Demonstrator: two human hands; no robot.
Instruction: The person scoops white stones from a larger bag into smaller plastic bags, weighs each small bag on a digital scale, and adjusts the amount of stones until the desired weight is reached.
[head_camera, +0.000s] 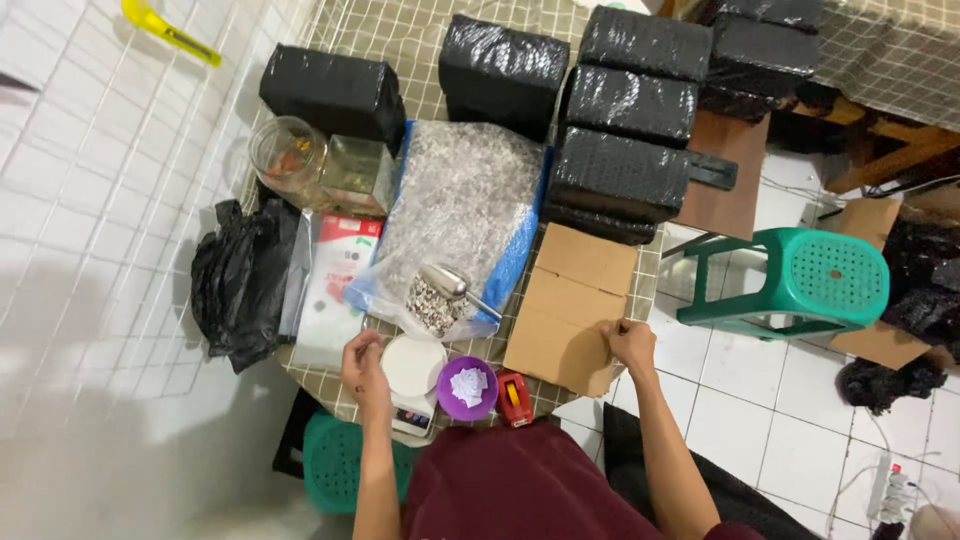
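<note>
On the near edge of the checked worktop (420, 40), the left hand (364, 368) rests its fingers on the rim of a white round container (413, 365). At the right, the right hand (631, 341) pinches the near edge of a flattened cardboard box (570, 300), just beside a purple bowl (467, 388) and a red tape dispenser (514, 399).

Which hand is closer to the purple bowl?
Left. The left hand is by the white dish just left of the purple bowl; the right hand grips the cardboard's edge, farther right.
</note>
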